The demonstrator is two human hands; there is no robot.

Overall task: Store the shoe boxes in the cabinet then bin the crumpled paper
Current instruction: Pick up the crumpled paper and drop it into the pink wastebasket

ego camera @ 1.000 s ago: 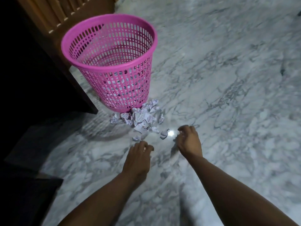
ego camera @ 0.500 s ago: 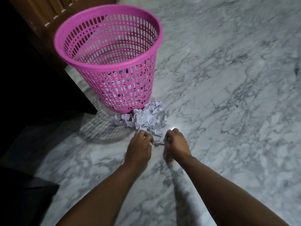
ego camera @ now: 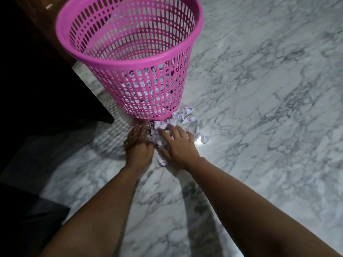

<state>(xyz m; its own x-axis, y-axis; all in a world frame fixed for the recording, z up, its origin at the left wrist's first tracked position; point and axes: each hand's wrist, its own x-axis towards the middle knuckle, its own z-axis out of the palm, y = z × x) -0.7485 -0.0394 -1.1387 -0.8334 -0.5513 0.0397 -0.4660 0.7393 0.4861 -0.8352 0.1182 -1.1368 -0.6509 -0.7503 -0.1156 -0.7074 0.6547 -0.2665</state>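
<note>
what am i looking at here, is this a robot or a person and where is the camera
It is a person, not a robot. The single camera is worn on the head and looks down along both bare arms. The floor is grey-veined marble. A pink mesh bin stands on it, with some paper visible through its wall. At its foot lies a heap of crumpled paper. The right hand rests on the heap with fingers spread. The left hand is at the heap's left side, blurred, so its grip is unclear. Dark wooden furniture stands to the left.
</note>
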